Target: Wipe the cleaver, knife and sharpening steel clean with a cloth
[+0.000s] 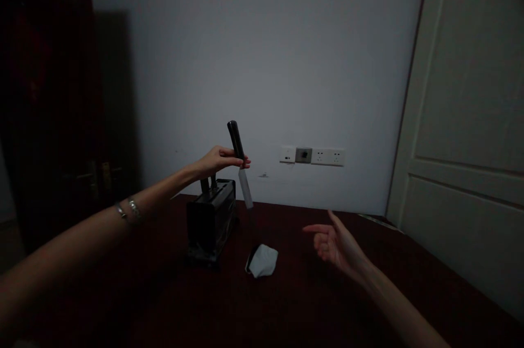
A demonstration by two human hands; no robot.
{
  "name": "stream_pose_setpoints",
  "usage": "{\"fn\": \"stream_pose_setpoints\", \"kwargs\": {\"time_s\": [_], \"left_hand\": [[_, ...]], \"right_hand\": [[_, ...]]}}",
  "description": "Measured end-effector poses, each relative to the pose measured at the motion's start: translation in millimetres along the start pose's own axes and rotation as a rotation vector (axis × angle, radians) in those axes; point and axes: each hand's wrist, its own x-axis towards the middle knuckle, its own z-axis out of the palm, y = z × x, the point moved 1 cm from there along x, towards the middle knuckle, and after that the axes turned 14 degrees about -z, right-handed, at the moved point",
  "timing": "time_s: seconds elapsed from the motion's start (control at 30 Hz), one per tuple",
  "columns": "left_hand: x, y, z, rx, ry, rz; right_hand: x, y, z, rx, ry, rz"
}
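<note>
My left hand is closed around a black-handled knife, gripping the lower end of its handle. The handle slants upward and the pale blade points down, a little to the right of a dark knife block. Black handles of other knives rise from the block's top, partly hidden behind my left wrist. Over the table to the right, my right hand holds nothing; its thumb and index finger are spread while the other fingers curl. A crumpled white cloth with a dark edge lies on the table between the block and my right hand.
The dark reddish table reaches back to a pale wall with a row of sockets and switches. A light panelled door stands at the right. A dark door with a handle is at the left. The light is dim.
</note>
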Motion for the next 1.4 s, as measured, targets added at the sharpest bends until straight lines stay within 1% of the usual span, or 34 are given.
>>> {"fn": "stream_pose_setpoints", "kwargs": {"time_s": [0.07, 0.17, 0.3, 0.37, 0.57, 0.67, 0.73, 0.8, 0.83, 0.9, 0.97, 1.03, 1.1, 1.2, 1.27, 1.4], "left_hand": [[2, -1, -15.6, -0.012, 0.005, -0.033], [3, -5, -37.1, 0.017, -0.021, -0.063], [6, -5, -60.3, 0.159, -0.038, -0.014], [7, -3, -69.7, 0.177, -0.032, -0.01], [14, 0, -94.3, 0.029, 0.013, -0.131], [16, 0, -103.4, -0.024, 0.049, -0.161], [18, 2, -107.2, -0.038, 0.07, -0.168], [20, 4, -109.4, -0.041, 0.078, -0.17], [21, 5, -110.2, -0.038, 0.076, -0.172], [23, 6, -111.5, -0.03, 0.065, -0.178], [24, 7, -113.4, -0.024, 0.049, -0.183], [24, 8, -115.8, -0.023, 0.038, -0.183], [24, 8, -118.4, -0.023, 0.029, -0.184], [23, 7, -120.6, -0.007, 0.009, -0.181], [23, 6, -120.5, 0.015, -0.004, -0.175], [23, 3, -119.1, 0.047, -0.027, -0.167]], "right_hand": [[6, 11, -4, 0.016, 0.024, 0.034], [14, 28, -9, 0.024, 0.07, 0.082], [23, 49, -14, 0.036, 0.127, 0.13], [27, 59, -18, 0.055, 0.145, 0.16], [36, 86, -36, 0.126, 0.166, 0.218], [44, 86, -36, 0.095, 0.149, 0.222], [54, 73, -26, 0.021, 0.124, 0.181], [67, 49, -7, -0.081, 0.088, 0.082], [74, 33, 6, -0.13, 0.062, 0.008], [88, 0, 35, -0.179, -0.036, -0.146], [97, -30, 65, -0.207, -0.119, -0.238], [101, -49, 89, -0.214, -0.177, -0.303], [102, -57, 107, -0.211, -0.224, -0.33], [100, -51, 118, -0.208, -0.255, -0.314], [100, -43, 118, -0.198, -0.259, -0.288], [101, -30, 109, -0.184, -0.262, -0.24]]}}
